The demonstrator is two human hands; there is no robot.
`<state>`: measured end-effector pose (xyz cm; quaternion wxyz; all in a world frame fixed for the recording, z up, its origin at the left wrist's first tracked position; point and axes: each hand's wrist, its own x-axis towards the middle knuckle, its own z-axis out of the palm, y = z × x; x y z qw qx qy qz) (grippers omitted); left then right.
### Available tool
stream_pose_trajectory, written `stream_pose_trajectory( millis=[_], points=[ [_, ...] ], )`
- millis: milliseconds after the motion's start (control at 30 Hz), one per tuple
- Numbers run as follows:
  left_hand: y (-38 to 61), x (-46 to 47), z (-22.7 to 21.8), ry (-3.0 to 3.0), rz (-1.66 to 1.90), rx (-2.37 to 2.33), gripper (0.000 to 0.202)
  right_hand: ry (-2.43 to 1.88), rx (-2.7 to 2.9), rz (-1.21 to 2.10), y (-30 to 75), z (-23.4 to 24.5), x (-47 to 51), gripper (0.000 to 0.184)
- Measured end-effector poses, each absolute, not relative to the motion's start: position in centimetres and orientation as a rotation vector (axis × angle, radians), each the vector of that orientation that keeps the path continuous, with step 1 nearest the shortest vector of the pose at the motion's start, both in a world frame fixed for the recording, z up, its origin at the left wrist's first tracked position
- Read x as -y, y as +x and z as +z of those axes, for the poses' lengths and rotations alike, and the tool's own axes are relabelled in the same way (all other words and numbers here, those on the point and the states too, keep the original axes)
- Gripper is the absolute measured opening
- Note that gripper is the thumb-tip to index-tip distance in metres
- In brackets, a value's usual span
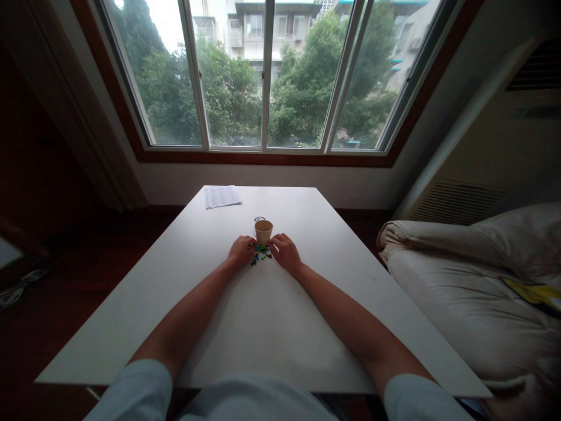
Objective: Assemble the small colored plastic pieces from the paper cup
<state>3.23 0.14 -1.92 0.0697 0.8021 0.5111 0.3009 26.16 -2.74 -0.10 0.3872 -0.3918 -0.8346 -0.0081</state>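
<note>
A tan paper cup stands upright on the white table with its mouth facing up; its inside bottom is hidden. Small coloured pieces, green, blue, yellow and dark, lie loose in front of it, too small to name. At the cup's left, my left hand rests by the pieces with fingers curled together; whatever is in them is hidden. On the other side, my right hand reaches in low, fingers bent but apart, its fingertips close to the cup's base. I cannot tell whether they touch it.
Behind the cup lies a thin dark looped item. Printed paper sheets lie at the far left of the white table. A pale padded sofa borders the right side, and a window is beyond the far edge.
</note>
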Motion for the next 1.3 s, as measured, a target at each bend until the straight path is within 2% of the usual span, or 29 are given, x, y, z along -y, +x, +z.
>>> stream_pose_trajectory(
  millis=[100,333,700,1100,1300],
  points=[
    [3.3,-0.1,-1.9,2.426,0.903,-1.528,0.025,-1.038,2.214,-0.028,26.1,-1.0,2.1,0.020],
    [3.2,-0.1,-1.8,2.475,0.872,-1.458,0.035,-1.077,2.297,-0.062,26.1,-2.0,1.6,0.036],
    [3.2,0.0,-1.8,2.459,0.879,-1.511,0.022,-1.298,2.302,0.012,26.1,-1.2,1.9,0.031],
    [3.1,-0.2,-2.1,2.448,0.882,-1.568,0.022,-1.369,2.224,0.073,26.1,-1.1,1.8,0.026],
    [3.1,-0.2,-2.1,2.432,0.882,-1.616,0.031,-1.342,2.197,0.089,26.2,-1.6,1.5,0.020]
  ],
)
